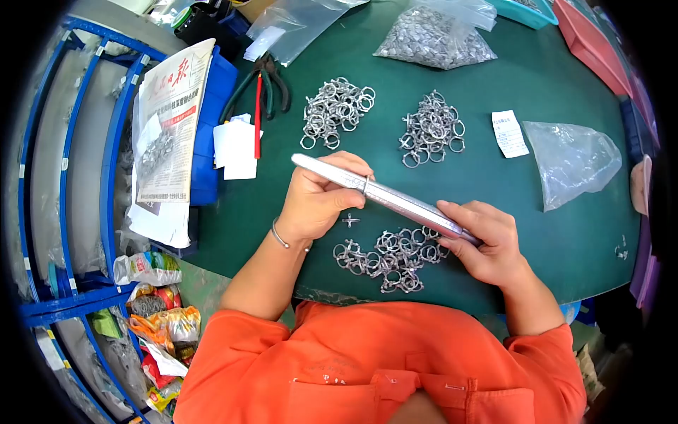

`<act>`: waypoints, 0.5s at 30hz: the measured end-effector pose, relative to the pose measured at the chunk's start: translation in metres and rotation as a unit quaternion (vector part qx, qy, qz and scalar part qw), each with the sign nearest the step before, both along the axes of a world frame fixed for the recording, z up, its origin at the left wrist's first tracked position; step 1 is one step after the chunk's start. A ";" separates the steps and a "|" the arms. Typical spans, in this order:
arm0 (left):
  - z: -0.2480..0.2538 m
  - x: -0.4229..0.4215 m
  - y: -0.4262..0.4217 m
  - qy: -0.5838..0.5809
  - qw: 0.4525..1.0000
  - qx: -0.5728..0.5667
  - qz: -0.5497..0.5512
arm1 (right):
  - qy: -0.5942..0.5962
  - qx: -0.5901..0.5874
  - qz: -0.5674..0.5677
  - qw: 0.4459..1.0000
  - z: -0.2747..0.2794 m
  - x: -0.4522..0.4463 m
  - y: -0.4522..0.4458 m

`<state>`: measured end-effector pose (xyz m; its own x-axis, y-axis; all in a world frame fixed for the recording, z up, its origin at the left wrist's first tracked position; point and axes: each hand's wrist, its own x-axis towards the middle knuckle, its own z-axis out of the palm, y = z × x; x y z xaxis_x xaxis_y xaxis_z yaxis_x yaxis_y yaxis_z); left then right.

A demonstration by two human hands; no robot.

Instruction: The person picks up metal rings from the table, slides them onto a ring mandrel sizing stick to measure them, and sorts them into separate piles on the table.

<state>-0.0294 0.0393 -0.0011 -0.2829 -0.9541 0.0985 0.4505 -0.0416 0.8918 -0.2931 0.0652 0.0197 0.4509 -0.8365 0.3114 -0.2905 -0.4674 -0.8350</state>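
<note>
A long tapered metal rod [417, 206] lies across between my hands, its narrow end pointing to the upper left. My right hand [487, 237] is closed round its thick end at the right. At the middle of the rod my left hand [321, 198] pinches a small ring [367, 185] that sits around it. Below the rod is a pile of metal rings [395, 258], with a small cross-shaped piece [351, 220] beside it. Two more ring piles, one at the left [335, 113] and one at the right [431, 131], lie beyond my hands on the green table [282, 162].
Pliers [267, 85], a red pencil [258, 120] and white papers [236, 152] lie at the left by a blue bin [212, 134] with a newspaper. A full bag [438, 39], red tray [590, 42], label [510, 134] and plastic bag [572, 162] are beyond and right.
</note>
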 end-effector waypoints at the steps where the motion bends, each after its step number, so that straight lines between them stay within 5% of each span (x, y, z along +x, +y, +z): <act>1: -0.001 0.002 -0.002 0.013 1.000 -0.009 -0.024 | 0.001 -0.009 0.005 1.000 0.000 0.000 0.000; 9: 0.003 0.001 0.000 0.046 0.998 -0.002 -0.053 | 0.011 -0.047 0.001 0.999 -0.002 0.001 0.000; 15: 0.005 0.008 -0.002 -0.036 0.999 -0.019 -0.015 | 0.009 -0.009 -0.005 1.000 -0.001 0.000 -0.001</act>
